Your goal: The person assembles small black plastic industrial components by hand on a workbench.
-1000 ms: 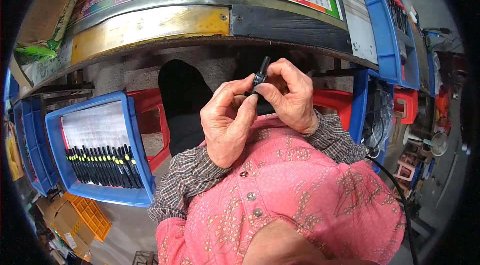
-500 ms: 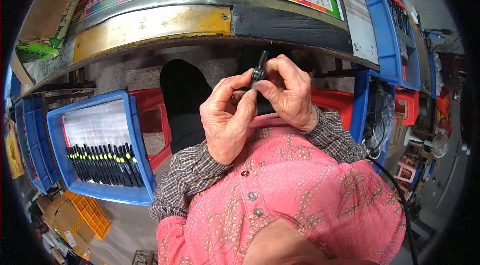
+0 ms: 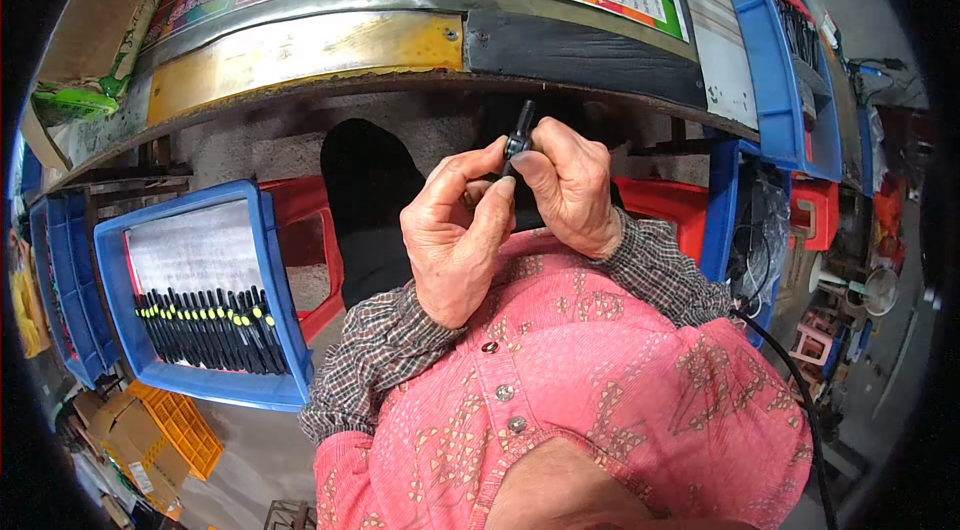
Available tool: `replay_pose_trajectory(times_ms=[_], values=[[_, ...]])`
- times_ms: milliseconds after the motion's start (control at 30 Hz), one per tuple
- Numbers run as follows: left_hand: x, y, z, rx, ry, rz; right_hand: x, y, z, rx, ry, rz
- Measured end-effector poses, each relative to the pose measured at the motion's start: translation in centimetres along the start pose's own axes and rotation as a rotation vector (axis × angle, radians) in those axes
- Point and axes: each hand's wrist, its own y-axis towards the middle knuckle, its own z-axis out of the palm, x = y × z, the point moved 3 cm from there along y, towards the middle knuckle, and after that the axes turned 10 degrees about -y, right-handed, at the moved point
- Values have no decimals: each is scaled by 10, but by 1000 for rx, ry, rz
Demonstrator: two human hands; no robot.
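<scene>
Between my two hands is a slim black plastic piece with a round joint [image 3: 516,144] partway along it; its narrow end points up and away from me. The thumb and fingertips of my left hand [image 3: 458,240] pinch it from the left and below. My right hand [image 3: 568,185] grips it from the right, thumb pressed near the round joint. The fingers hide its lower part. To my left, a blue tray [image 3: 283,290] holds a row of slim black pieces [image 3: 205,330] with yellow-green round spots, lying side by side on a pale sheet.
A worktable edge with a yellowish metal strip [image 3: 310,55] crosses ahead of my hands. Blue crates [image 3: 775,80] with black parts stand at the right, another blue bin [image 3: 725,215] below. Red stools [image 3: 665,215] flank my legs. An orange crate [image 3: 190,430] and cardboard box lie at lower left.
My right thumb has shifted up slightly along the black piece, and the right hand has turned a little. The left hand keeps its place.
</scene>
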Motion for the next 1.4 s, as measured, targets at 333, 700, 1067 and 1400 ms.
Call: replay_pose_trajectory(times_ms=[333,700,1067,1400], values=[[1,-3,-4,-16,-4,-61,3,3,-1,-49,-62,-122],[0,-2,3,-12,-21,-17,-2,3,-8,-108,-24,-76],[-2,-4,0,-31,-47,-111,1,2,-2,-44,-114,-148],[4,-5,-2,4,-31,-61,1,0,0,-72,-115,-136]])
